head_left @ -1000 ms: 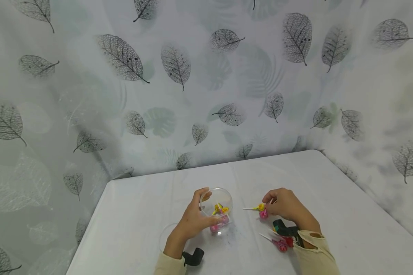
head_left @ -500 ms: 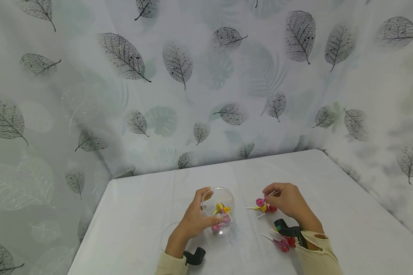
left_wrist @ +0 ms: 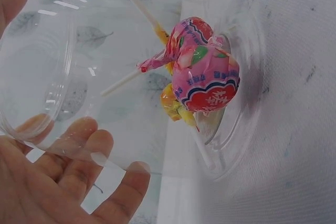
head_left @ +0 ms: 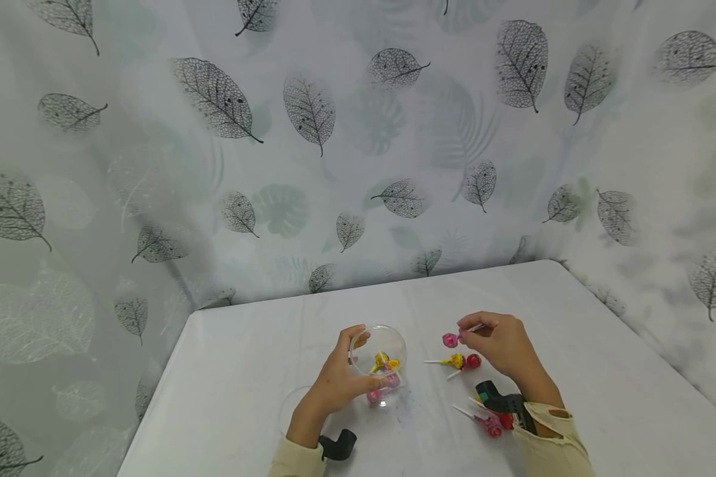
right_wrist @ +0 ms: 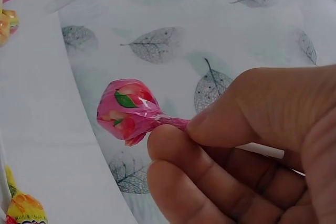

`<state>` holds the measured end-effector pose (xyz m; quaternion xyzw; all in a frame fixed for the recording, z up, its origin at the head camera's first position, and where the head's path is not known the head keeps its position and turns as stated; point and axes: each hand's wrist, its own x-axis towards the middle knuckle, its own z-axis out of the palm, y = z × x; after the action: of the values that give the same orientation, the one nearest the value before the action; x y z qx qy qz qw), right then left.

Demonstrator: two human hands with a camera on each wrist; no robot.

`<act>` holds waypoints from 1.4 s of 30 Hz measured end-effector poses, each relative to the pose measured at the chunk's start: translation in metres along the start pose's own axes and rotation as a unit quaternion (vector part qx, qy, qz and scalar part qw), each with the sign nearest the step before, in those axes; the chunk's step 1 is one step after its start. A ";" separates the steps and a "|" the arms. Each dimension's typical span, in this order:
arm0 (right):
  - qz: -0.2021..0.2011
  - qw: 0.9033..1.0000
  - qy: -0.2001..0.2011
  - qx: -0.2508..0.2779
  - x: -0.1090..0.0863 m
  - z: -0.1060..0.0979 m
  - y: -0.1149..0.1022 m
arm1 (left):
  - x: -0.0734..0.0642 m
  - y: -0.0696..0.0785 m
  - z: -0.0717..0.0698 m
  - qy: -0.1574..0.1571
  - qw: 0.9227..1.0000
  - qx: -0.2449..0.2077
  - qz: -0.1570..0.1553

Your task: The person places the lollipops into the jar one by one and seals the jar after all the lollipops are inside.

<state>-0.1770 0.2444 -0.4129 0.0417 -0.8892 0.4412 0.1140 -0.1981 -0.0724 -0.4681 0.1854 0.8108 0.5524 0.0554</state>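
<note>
Lollipop (right_wrist: pixel 128 108) in a pink wrapper sits in the pinch of the right hand (head_left: pixel 500 339), its twisted neck between thumb and forefinger, the head pointing toward the jar side. The wrapper's facing side shows printed reddish fruit with green leaves. The left hand (head_left: pixel 339 381) curls round a clear jar (head_left: pixel 379 339), thumb on the near wall and fingers on the far one, to the left of the held sweet and apart from it.

Inside the jar lie pink lollipops (left_wrist: pixel 206 80) and yellow lollipops (left_wrist: pixel 170 102). The foremost pink wrapper carries a line of small blue lettering, a wavy dark-blue border and a red panel with a white mark; the characters are too small and tilted to read, so the brand cannot be told.

On the white table (head_left: pixel 244 371), near the right hand, a yellow-wrapped lollipop (head_left: pixel 457 361) lies just beside a red lollipop (head_left: pixel 474 361). The yellow wrapper has tiny dark print, illegible and cut by the right wrist view's edge. Nearer the person, a lollipop group (head_left: pixel 492 426) is partly hidden by the right wrist camera (head_left: pixel 495 397).
</note>
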 end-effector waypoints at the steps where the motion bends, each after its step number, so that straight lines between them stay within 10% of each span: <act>1: -0.002 1.000 0.004 0.002 0.000 0.000 0.000 | 0.000 0.000 0.000 -0.001 1.000 0.000 0.000; 42: -0.060 0.995 0.054 0.058 -0.007 0.011 -0.029 | 0.001 0.002 0.002 0.007 1.000 0.008 -0.024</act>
<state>-0.1671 0.2184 -0.3987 0.0772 -0.8504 0.4861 0.1857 -0.1985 -0.0697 -0.4670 0.1628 0.8196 0.5458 0.0615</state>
